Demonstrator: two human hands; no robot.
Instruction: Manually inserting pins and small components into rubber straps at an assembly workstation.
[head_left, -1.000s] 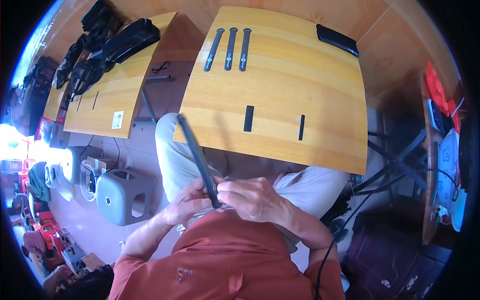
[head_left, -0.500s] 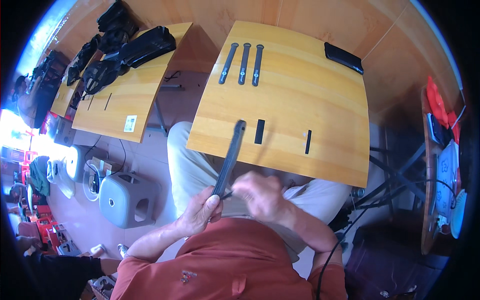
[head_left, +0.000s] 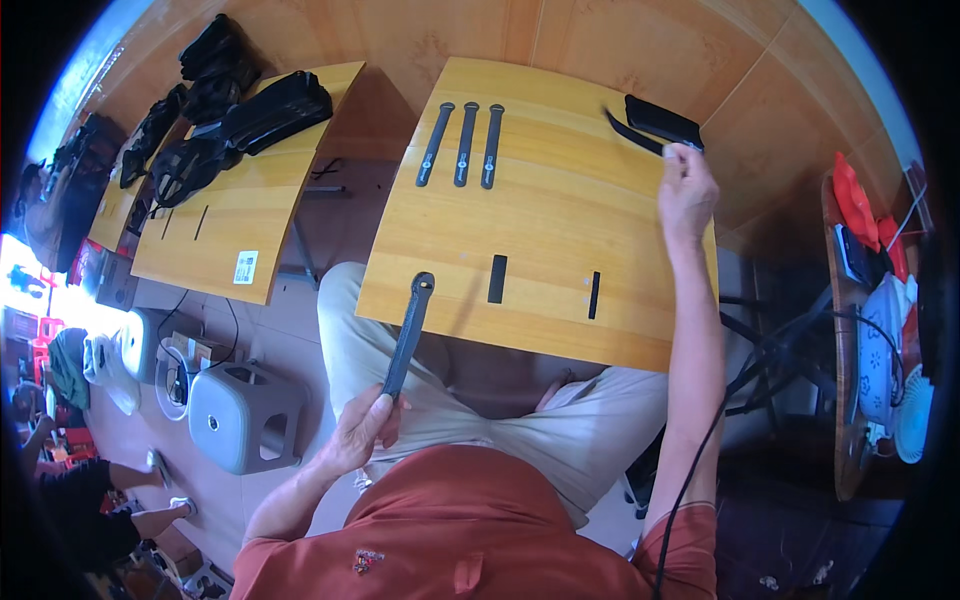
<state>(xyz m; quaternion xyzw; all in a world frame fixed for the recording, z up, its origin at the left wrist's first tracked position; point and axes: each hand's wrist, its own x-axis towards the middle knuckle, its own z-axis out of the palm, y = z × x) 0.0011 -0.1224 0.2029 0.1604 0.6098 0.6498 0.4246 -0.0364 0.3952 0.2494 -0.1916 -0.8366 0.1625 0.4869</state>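
My left hand grips the lower end of a dark grey strap, which stands up over my lap with its rounded, holed end near the table's front edge. At the far right of the table, my right hand pinches a thin, curved black strip. Right behind it lies a flat black pouch; whether strip and pouch touch, I cannot tell. Three similar grey straps, the middle one among them, lie side by side at the far left of the table.
Two short black strips mark the wooden tabletop near its front edge. Another table on the left bears black bags. A grey stool stands below it. A black cable runs along my right arm.
My right hand has gone from beside the left hand to the far right of the table, bearing the black strip. The left hand and its strap have shifted slightly left and down.
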